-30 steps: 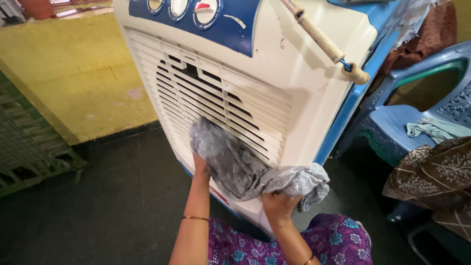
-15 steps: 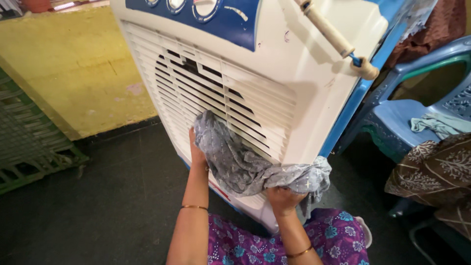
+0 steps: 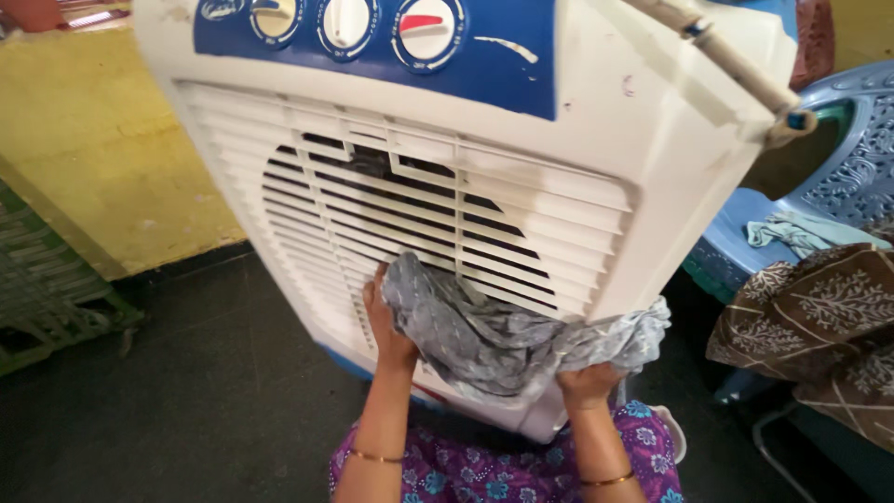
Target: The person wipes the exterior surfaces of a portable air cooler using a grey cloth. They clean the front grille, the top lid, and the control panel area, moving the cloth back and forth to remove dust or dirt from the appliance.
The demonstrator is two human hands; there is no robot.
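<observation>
Head view, step: wiping the cooler's (image 3: 596, 140) front grille (image 3: 410, 219) with a grey cloth (image 3: 494, 326); this looks like mid-wipe, low on the louvres.
Cloth: stretched across the lower right part of the grille, one end bunched at the cooler's right corner, the other pressed on the slats near the middle.
Left hand (image 3: 384, 321): fingers (image 3: 377, 279) laid flat and upright against the slats, pinning the cloth's left end to the grille; a thin bangle sits on the wrist.
Right hand (image 3: 587, 380): fingers curled up into the bunched end of the cloth at the cooler's lower right edge, gripping it from below.
Grille state: upper slats and the left side lie bare of the cloth; whether they are clean cannot be told.
Cooler: white body, blue panel with three dials (image 3: 345, 20) on top, tilted towards the camera.
Next move, as a judgement: it calls for steady pressure along the slats without snagging the cloth in the gaps, and a firm hold at both ends.
Around: yellow wall (image 3: 102, 158) at left, dark floor (image 3: 186, 391) below, a blue chair (image 3: 838, 130) with brown patterned fabric (image 3: 819, 317) at right, well apart from the hands.
</observation>
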